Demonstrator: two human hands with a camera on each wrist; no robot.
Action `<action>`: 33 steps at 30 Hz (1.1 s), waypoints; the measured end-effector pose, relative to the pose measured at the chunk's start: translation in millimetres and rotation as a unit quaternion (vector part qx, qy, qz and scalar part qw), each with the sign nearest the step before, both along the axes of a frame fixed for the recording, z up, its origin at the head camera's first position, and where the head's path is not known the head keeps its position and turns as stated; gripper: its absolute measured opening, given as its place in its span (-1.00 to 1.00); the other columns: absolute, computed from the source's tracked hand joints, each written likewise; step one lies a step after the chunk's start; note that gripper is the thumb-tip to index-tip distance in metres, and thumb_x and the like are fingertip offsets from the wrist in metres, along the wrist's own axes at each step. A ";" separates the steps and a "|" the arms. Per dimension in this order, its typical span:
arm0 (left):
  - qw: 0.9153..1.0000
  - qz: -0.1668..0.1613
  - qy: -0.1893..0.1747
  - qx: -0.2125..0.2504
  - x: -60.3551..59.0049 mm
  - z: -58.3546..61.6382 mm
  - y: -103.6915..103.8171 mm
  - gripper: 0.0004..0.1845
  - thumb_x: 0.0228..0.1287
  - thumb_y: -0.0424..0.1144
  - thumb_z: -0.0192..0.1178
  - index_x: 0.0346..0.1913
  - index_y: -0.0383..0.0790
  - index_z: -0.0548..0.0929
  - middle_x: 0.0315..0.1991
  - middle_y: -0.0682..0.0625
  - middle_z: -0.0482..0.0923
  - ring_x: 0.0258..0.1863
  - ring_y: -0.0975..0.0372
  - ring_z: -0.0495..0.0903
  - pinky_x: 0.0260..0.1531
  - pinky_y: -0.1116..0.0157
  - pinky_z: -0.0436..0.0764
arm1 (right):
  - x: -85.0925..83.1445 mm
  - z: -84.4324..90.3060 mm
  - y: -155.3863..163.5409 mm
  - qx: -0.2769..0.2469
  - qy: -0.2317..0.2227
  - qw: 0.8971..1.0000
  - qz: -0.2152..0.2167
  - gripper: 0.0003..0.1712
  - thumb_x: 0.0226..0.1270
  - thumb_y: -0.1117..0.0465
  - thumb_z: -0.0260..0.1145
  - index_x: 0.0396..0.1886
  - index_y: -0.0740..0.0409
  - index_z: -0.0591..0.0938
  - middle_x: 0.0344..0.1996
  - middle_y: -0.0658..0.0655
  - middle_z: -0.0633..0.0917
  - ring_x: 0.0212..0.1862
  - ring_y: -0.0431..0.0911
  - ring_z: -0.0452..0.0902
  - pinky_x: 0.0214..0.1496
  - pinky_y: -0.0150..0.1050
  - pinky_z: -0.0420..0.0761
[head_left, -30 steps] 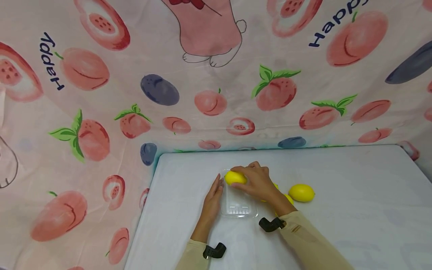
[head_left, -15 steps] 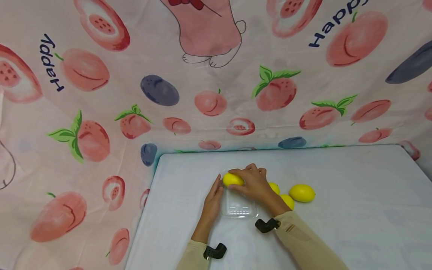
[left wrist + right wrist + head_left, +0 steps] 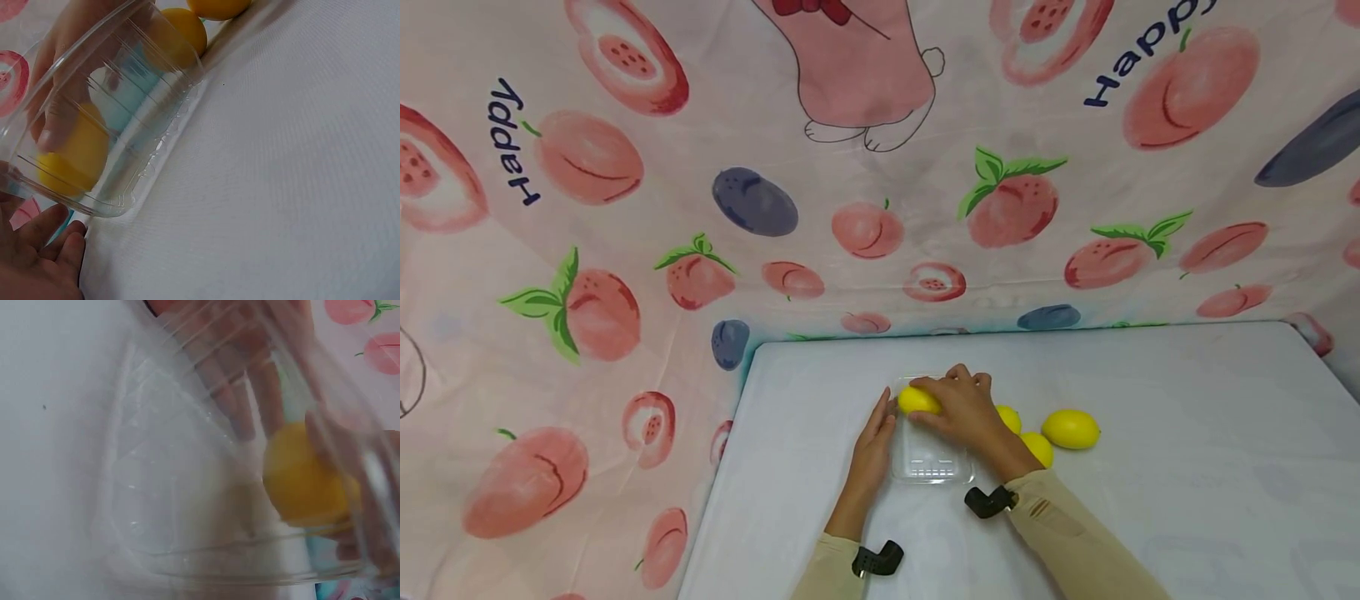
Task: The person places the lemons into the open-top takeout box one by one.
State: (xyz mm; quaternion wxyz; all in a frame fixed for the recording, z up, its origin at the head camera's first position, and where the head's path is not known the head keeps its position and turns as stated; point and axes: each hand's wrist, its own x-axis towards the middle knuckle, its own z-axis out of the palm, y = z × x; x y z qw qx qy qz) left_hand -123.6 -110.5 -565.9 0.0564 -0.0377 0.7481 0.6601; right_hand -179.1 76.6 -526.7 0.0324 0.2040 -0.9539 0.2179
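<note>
The lemon point(image 3: 917, 401) sat at the far end of the clear plastic tray point(image 3: 931, 463), and I had my right hand point(image 3: 961, 408) over it, fingers curled round the fruit. My left hand point(image 3: 876, 440) lay flat against the tray's left wall, fingers straight and together. The tray rested on the white table point(image 3: 1150, 467). Three more lemons point(image 3: 1070, 428) lay just right of the tray, near my right wrist. Peach-print cloth point(image 3: 625, 250) hung behind.

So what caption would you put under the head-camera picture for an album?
Right hand sets a lemon into a clear tray steadied by the left hand; three more lemons wait beside.
</note>
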 end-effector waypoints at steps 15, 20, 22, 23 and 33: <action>1.000 -0.001 0.008 -0.008 0.9 1.4 0.0 -0.46 0.64 -0.05 -0.06 0.58 0.27 0.23 0.49 0.03 0.40 0.56 0.08 0.24 0.60 -0.08 0.08 | 1.6 -4.5 -3.3 0.044 0.032 0.999 -0.001 -0.35 0.23 -0.40 0.36 0.27 -0.30 0.64 -0.02 -0.01 0.81 0.10 0.05 0.43 0.12 0.27 0.32; 1.000 0.002 0.006 -0.007 1.4 2.1 0.9 -0.46 0.64 -0.06 -0.06 0.59 0.24 0.22 0.50 0.01 0.38 0.57 0.07 0.22 0.60 -0.10 0.06 | 2.2 -4.5 -3.1 0.049 0.048 0.998 -0.007 -0.30 0.21 -0.43 0.36 0.30 -0.31 0.62 0.04 0.02 0.79 0.10 0.04 0.43 0.11 0.25 0.34; 1.000 0.005 0.003 -0.008 1.4 2.9 1.8 -0.46 0.64 -0.07 -0.07 0.59 0.23 0.22 0.50 0.01 0.38 0.57 0.07 0.22 0.60 -0.10 0.06 | 2.6 -4.1 -2.9 0.046 0.049 0.998 -0.011 -0.29 0.20 -0.42 0.37 0.31 -0.30 0.63 0.05 0.02 0.79 0.10 0.04 0.43 0.11 0.25 0.35; 1.000 0.007 0.003 -0.008 1.3 3.0 2.2 -0.45 0.65 -0.08 -0.07 0.60 0.21 0.21 0.50 0.00 0.38 0.57 0.05 0.22 0.60 -0.10 0.06 | 2.7 -3.9 -2.8 0.046 0.048 0.998 -0.013 -0.29 0.20 -0.42 0.37 0.31 -0.30 0.62 0.05 0.02 0.79 0.10 0.04 0.43 0.11 0.26 0.35; 1.000 0.012 -0.008 -0.012 0.7 3.9 4.0 -0.45 0.66 -0.14 -0.10 0.61 0.13 0.19 0.53 -0.05 0.33 0.56 0.01 0.25 0.59 -0.09 0.09 | 6.3 2.8 4.0 0.032 0.025 0.999 -0.036 -0.23 0.19 -0.44 0.37 0.35 -0.27 0.59 0.13 0.02 0.75 0.17 0.08 0.40 0.16 0.30 0.33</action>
